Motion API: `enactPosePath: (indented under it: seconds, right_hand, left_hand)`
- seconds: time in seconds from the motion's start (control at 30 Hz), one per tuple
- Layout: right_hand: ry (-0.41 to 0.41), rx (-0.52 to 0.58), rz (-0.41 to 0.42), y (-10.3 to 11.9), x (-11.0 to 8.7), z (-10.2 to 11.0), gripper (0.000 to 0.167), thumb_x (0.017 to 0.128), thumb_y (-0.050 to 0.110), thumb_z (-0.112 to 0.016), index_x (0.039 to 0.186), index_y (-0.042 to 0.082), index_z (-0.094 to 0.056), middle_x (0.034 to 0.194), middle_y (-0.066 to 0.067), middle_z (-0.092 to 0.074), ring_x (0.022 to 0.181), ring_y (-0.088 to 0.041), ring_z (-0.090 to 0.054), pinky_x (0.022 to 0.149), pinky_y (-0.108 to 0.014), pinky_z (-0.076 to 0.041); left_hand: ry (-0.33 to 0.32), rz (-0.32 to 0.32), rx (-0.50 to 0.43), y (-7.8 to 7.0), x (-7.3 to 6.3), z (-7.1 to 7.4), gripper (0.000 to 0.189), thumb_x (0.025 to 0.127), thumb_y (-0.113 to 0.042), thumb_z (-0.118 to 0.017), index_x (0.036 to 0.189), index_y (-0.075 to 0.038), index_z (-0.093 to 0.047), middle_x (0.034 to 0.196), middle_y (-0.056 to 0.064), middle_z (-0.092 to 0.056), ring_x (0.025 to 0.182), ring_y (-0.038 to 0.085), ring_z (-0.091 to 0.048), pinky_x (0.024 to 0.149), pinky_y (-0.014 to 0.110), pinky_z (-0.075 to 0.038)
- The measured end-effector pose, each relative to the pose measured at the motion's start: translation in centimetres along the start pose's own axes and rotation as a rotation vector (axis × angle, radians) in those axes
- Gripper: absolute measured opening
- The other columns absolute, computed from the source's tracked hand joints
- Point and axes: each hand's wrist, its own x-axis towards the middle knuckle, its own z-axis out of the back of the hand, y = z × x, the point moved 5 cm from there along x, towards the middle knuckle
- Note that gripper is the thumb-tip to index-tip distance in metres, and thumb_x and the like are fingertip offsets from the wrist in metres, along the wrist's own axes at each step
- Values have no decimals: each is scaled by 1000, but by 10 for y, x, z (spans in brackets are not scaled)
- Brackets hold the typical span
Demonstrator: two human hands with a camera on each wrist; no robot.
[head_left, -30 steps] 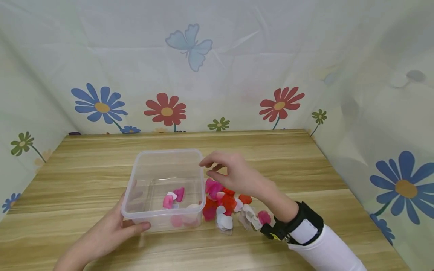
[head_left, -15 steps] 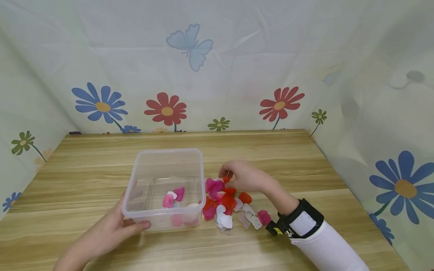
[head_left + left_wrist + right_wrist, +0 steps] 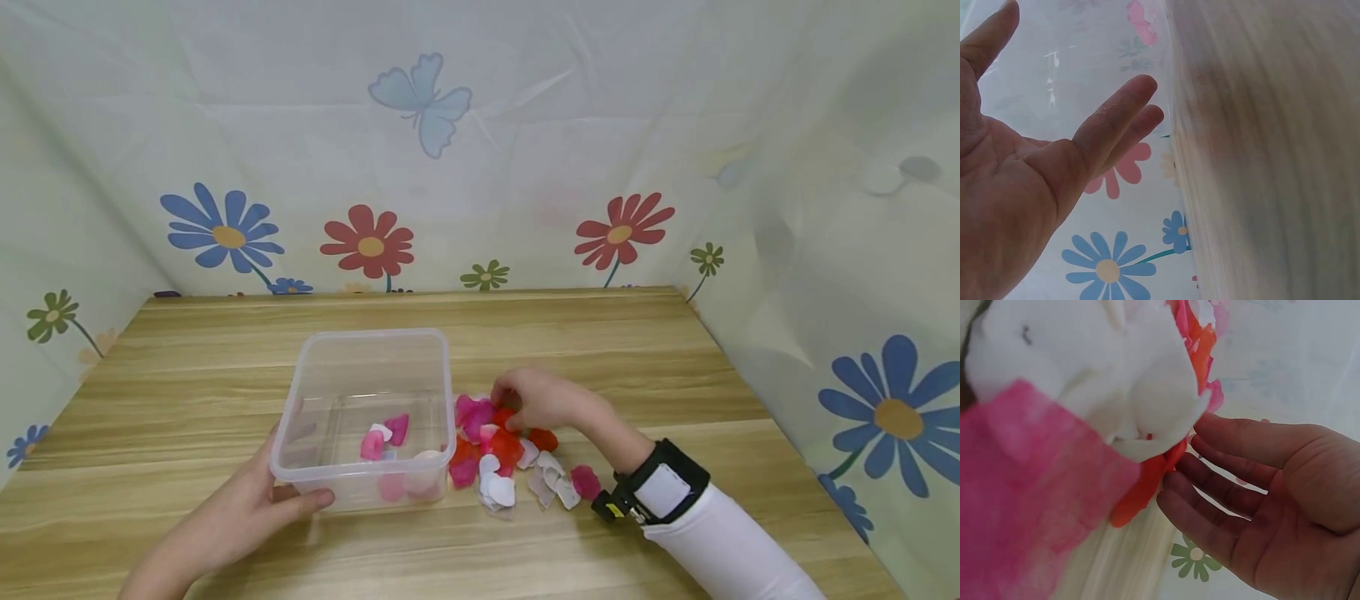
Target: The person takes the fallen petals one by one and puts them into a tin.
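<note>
On the wooden table, the clear container, probably light and slick, stands with the left hand against it, fingers extended. Right of it, the right hand dips its fingertips among heaped petals, whether pinching one I cannot tell; these, with a few inside the container, look soft, nearly weightless, best taken by a raised edge.

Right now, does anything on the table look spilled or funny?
Maybe the petals: a jumbled heap lies on the table beside the clear box, only a few inside it. That looks spilled, but nothing seems broken.
</note>
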Motion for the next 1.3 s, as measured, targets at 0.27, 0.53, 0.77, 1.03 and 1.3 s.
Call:
enactPosePath:
  seconds: [0.27, 0.53, 0.77, 1.03, 1.3]
  right_hand:
    - [-11, -15, 39, -3, 2, -3, 23, 87, 0, -80, 106, 5, -69, 96, -2, -64, 88, -20, -57, 81, -34, -54]
    - [-30, -27, 69, -5, 2, -3, 17, 86, -3, -80, 93, 7, -68, 87, -3, -62, 81, -18, -55, 73, -31, -51]
    - [-42, 32, 77, -6, 0, -1, 17, 87, -7, -76, 87, 8, -68, 83, -5, -63, 76, -18, -55, 67, -29, -52]
    - [-89, 79, 70, -5, -5, 5, 18, 89, -8, -73, 87, 9, -71, 86, -4, -66, 76, -19, -59, 66, -29, -55]
    - [-165, 78, 102, 1, -11, 15, 17, 89, -7, -74, 88, 10, -73, 87, -2, -69, 80, -19, -60, 75, -31, -56]
  left_hand:
    - [3, 19, 7, 2, 1, 0, 113, 89, -28, -83, 163, -44, 0, 158, 18, -31, 127, 44, -50, 91, 51, -56]
    - [-1, 2, 20, 0, 0, 0, 112, 90, -28, -82, 163, -44, 1, 159, 19, -31, 130, 44, -48, 92, 56, -54]
    - [4, -10, 5, 0, 1, 0, 112, 91, -25, -82, 164, -42, 0, 159, 18, -32, 130, 44, -48, 90, 53, -56]
    - [3, -17, 11, -1, 1, 0, 112, 90, -25, -82, 163, -44, 1, 159, 18, -32, 130, 44, -47, 90, 53, -57]
    - [6, -1, 8, 0, 0, -1, 112, 90, -26, -82, 163, -44, 1, 158, 18, -32, 129, 44, -48, 90, 54, -56]
